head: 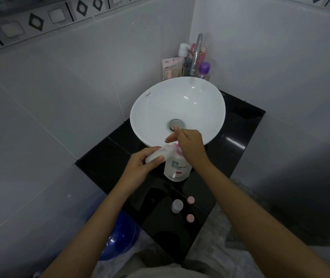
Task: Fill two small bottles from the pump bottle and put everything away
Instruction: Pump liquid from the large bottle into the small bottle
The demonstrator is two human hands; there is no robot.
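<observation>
A white pump bottle (177, 169) with a pink pump head stands on the black counter (104, 163) in front of the basin. My right hand (190, 145) rests on top of the pump head, covering most of it. My left hand (140, 167) grips a small translucent bottle (163, 153), tilted, its mouth held against the pump's spout. A second small clear bottle (177, 206) stands upright and uncapped nearer to me. Two pink caps (190, 200) (190, 218) lie on the counter beside it.
A white oval basin (160, 109) with a metal drain sits on the counter. Behind it, in the wall corner, are a chrome tap (197, 53), a purple-capped bottle (204, 71) and several toiletries. A blue bucket (120, 235) stands on the floor at lower left.
</observation>
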